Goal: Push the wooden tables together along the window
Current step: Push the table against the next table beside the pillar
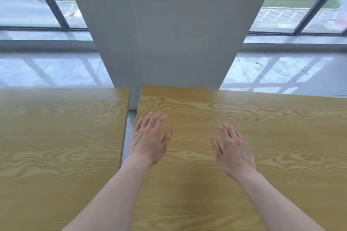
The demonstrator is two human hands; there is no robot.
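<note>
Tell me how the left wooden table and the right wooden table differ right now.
The right wooden table has both hands over its top, the left hand near its left edge and the right hand further in; the left wooden table has no hand over it. The right table's far edge reaches the white pillar; the left table's far corner stops beside it. Both share a yellowish wood-grain top, with a narrow gap between them.

Both wooden tables (56, 137) run past the frame's side and bottom edges; legs are hidden. The view through the window (300, 5) at upper right is blurred.
</note>
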